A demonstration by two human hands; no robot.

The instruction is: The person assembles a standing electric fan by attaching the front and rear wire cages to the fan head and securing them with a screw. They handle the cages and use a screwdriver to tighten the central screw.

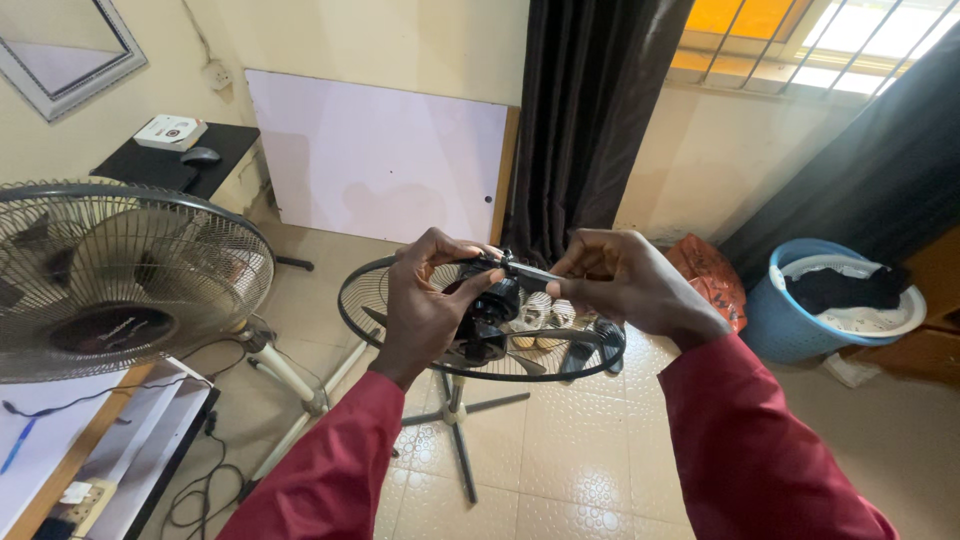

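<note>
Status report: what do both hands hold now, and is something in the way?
Left hand grips black fan motor. Right hand pinches a slim tool at the motor's top. Rear grille behind motor; nothing blocks the hands.

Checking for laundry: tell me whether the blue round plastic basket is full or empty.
Partly filled: the blue round plastic basket holds dark cloth over white fabric.

Both arms raised fwd, left hand [425,305] & right hand [625,280] fingers curled in close grip.
</note>
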